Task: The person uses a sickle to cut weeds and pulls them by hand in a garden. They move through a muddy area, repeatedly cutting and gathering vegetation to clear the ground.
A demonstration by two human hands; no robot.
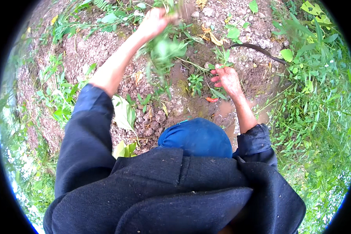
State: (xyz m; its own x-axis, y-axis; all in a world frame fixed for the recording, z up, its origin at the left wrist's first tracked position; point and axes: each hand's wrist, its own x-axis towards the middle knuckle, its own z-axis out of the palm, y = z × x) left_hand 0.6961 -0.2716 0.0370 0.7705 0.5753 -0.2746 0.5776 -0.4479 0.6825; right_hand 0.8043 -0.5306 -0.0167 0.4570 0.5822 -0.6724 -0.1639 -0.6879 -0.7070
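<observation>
My left hand [156, 21], smeared by motion at the top middle, is closed around a bunch of green weeds [165, 52]. The leaves hang down below the fist and are blurred too. Lower and to the right, my right hand [228, 81] is pinched at a thin weed stem [195, 64] that runs left toward the bunch. A dark curved blade [257, 48], like a sickle's, lies on the soil just beyond my right hand; no handle shows. Below the fingers, a small red, pepper-like thing [211, 100] rests on wet ground.
Clumpy brown soil [85, 50] slopes across the middle and left. A muddy puddle [225, 111] lies under my right wrist. Dense green growth [312, 105] borders the right side. A large pale leaf [123, 113] lies near my left sleeve. My blue-covered knee [197, 136] juts out in front.
</observation>
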